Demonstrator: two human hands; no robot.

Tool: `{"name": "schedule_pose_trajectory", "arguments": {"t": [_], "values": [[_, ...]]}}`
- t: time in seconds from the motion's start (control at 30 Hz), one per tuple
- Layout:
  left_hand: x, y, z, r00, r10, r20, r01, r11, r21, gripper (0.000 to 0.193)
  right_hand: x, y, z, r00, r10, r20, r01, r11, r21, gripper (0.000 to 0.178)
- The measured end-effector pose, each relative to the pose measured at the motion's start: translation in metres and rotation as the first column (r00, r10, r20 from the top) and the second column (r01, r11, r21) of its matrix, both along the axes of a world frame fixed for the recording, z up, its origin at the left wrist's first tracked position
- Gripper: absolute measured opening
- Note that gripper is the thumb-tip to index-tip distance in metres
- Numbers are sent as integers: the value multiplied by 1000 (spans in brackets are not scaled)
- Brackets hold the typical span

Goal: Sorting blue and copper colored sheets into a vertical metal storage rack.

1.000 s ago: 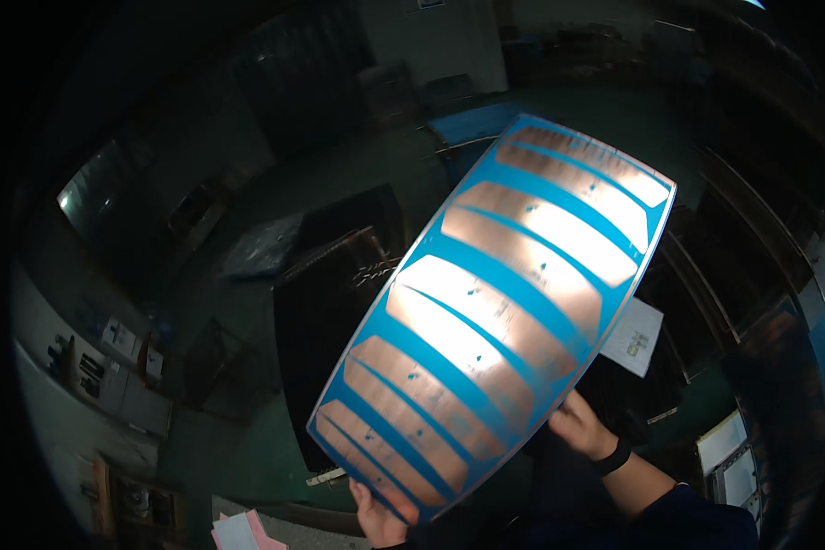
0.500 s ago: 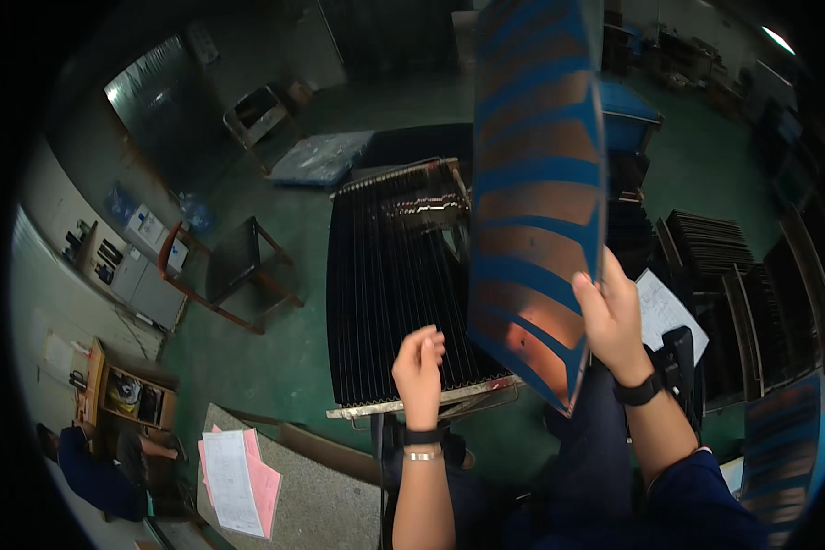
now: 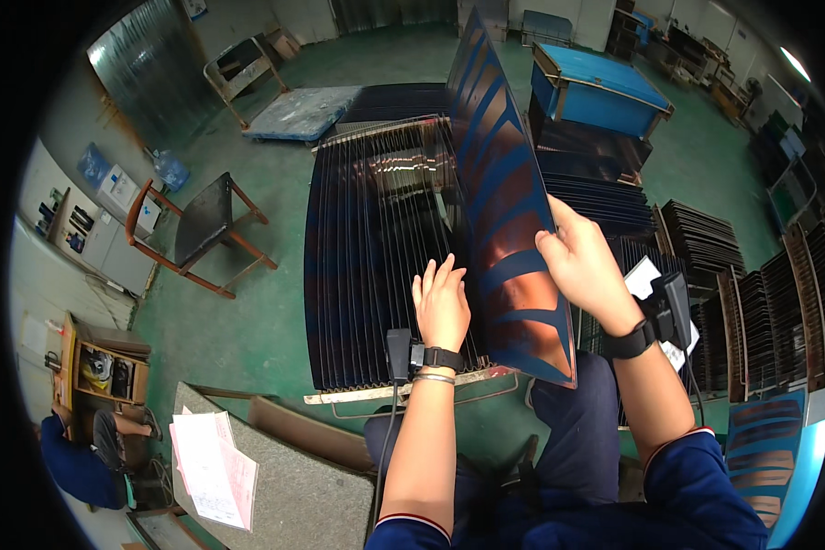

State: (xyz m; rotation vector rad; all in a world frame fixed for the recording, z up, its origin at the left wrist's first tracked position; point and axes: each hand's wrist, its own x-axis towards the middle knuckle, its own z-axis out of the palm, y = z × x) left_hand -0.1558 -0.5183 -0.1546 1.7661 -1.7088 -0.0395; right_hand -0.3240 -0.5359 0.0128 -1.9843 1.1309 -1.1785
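Note:
My right hand (image 3: 588, 263) grips the right edge of a large copper sheet with blue stripes (image 3: 506, 220), thumb on its face. The sheet stands almost upright and slightly turned, over the right side of a slotted rack. My left hand (image 3: 442, 302) hovers over this rack with its fingers stretched out and apart, left of the sheet, holding nothing. Many thin dark panels (image 3: 357, 275) stand side by side in the rack, whose pale front rail (image 3: 403, 385) shows below. The sheet hides the rack's right part.
More racks of upright panels (image 3: 697, 240) stand to the right. Another blue-striped copper sheet (image 3: 763, 458) lies at lower right. A grey table (image 3: 293, 467) with papers (image 3: 213, 458) is at lower left. Beyond are a chair (image 3: 203, 229), a flat trolley (image 3: 293, 112), a blue-topped table (image 3: 600, 73) and a seated person (image 3: 82, 463).
The sheet has swung to a narrower angle and shifted left with my right hand. My left hand has moved up and right over the rack, and its curled fingers have opened out.

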Motion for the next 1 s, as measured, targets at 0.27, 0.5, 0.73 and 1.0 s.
{"name": "schedule_pose_trajectory", "arguments": {"t": [0.27, 0.5, 0.73, 1.0], "values": [[7, 6, 4, 999, 14, -44, -15, 999, -31, 29, 10, -50, 7, 982, 107, -158, -65, 967, 246, 56], [-2, 1, 2, 999, 28, 36, -28, 999, -16, 14, 41, -64, -31, 941, -24, -338, 47, 997, 59, 56], [-10, 5, 4, 993, 43, 113, -59, 988, 142, 14, 41, -24, -99, 890, 3, -456, 65, 989, 133, 55], [0, -1, 101, 952, -91, -291, 76, 995, -62, 10, -37, 20, -85, 997, 69, -20, -50, 865, 500, 51]]}}
